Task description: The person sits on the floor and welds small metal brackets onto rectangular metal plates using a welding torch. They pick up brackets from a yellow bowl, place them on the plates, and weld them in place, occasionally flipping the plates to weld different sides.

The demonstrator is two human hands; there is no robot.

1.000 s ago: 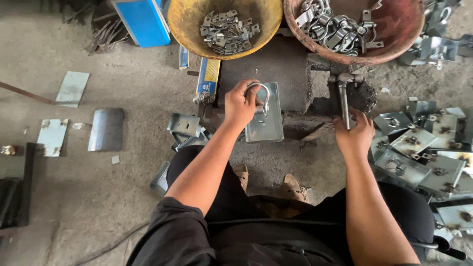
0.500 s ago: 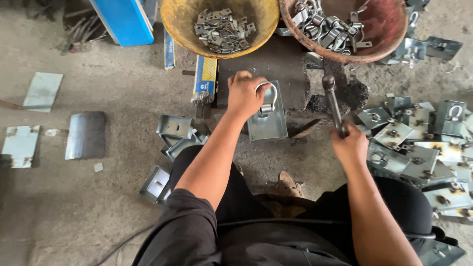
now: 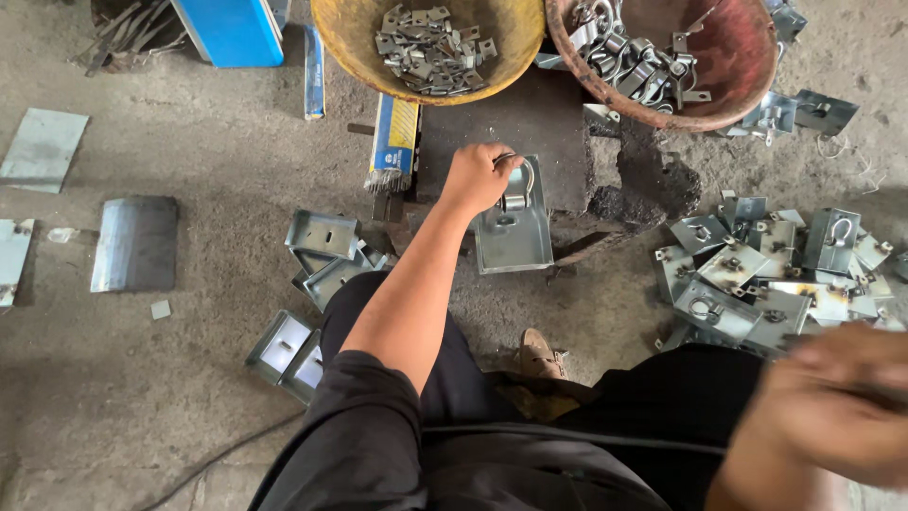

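Note:
My left hand [image 3: 480, 176] pinches a U-shaped metal loop [image 3: 517, 182] upright on a grey folded metal plate [image 3: 515, 237]. The plate lies on a dark steel block [image 3: 515, 118] on the floor in front of me. My right hand [image 3: 832, 407] is raised close to the camera at the lower right and is motion-blurred. Its fingers are curled in a fist, and a dark streak runs through it like the hammer handle it held a moment ago; the hammer head is out of view.
A yellow bowl [image 3: 333, 38] of small metal clips and a red bowl [image 3: 742, 109] of U-loops stand behind the block. Finished plates are piled at the right [image 3: 757, 274]; blank plates [image 3: 322, 246] and flat sheets [image 3: 137, 241] lie to the left. A blue box [image 3: 232, 28] stands at the back.
My right hand has lifted the hammer off the block and swung up and back toward the camera. My left hand stays on the loop and plate.

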